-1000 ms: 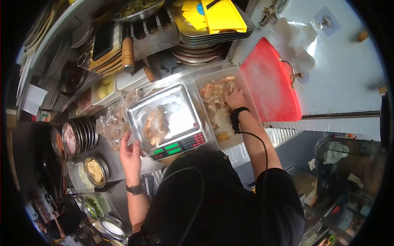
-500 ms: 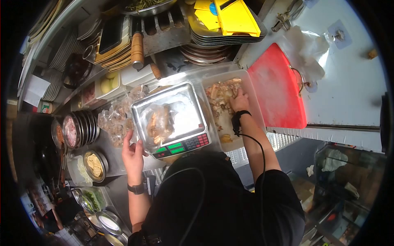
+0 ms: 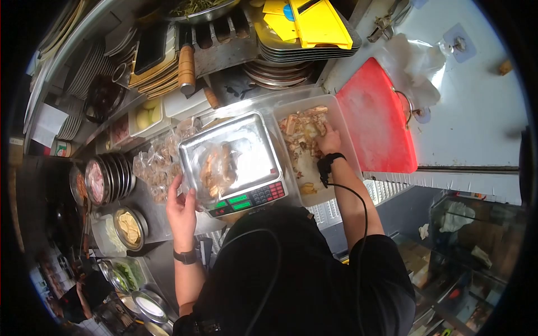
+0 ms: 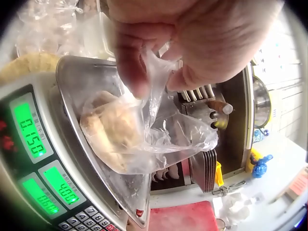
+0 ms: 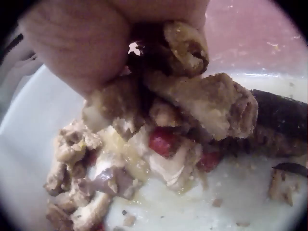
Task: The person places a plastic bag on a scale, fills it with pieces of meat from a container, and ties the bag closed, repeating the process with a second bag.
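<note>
My left hand [image 3: 181,215] pinches the rim of a clear plastic bag [image 4: 115,132] between thumb and fingers. Pale cooked pieces sit in the bag, which rests on the steel pan [image 3: 252,148] of a digital scale [image 3: 246,200]; its green displays are lit, one reading 0.150. At the right, my right hand [image 3: 329,141] reaches into a white plastic tub [image 3: 343,120]. Chopped cooked meat [image 5: 207,103] on the bone lies there with red chilli bits [image 5: 163,142]. The right fingers and thumb curl round some meat pieces; the fingertips are partly hidden behind them.
Filled clear bags [image 3: 154,165] crowd the counter left of the scale. A red cutting board [image 3: 375,120] stands right of the tub. Behind are stacked trays with a yellow slicer [image 3: 322,25] and a wooden-handled cleaver [image 3: 186,67]. Bowls [image 3: 130,228] stand at the left.
The head view has shifted slightly. In the tub, the right hand has shifted a little and its fingers have closed in among the meat. The left hand stays at the bag.
</note>
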Tool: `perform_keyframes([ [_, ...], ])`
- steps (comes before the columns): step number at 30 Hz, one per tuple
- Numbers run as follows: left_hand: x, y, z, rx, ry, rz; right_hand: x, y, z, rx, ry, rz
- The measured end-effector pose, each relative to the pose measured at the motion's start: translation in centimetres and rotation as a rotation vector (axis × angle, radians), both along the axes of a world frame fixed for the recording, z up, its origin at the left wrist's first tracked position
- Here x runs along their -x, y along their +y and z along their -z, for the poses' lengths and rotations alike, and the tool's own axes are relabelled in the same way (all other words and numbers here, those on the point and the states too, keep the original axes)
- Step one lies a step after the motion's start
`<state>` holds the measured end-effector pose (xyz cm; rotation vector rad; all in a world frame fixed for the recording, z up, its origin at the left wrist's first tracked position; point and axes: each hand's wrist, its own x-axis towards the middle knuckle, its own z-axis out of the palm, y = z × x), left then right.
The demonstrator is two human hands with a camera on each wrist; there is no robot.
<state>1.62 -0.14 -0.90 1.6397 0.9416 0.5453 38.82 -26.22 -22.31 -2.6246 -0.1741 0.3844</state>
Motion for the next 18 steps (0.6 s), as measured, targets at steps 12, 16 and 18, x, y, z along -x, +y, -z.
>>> perform_keyframes([
  [12, 1.3, 0.4, 0.7, -0.018, 0.106, 0.037, 1.4, -3.4, -4.5, -1.179, 0.614, 0.306],
  [16, 1.1, 0.0, 0.8, -0.044, 0.089, -0.015, 2.0, -4.0, -7.0, -1.103, 0.72, 0.34],
  [18, 1.2, 0.1, 1.8, -0.356, 0.132, -0.018, 2.8, -3.2, -8.2, -1.208, 0.619, 0.349],
])
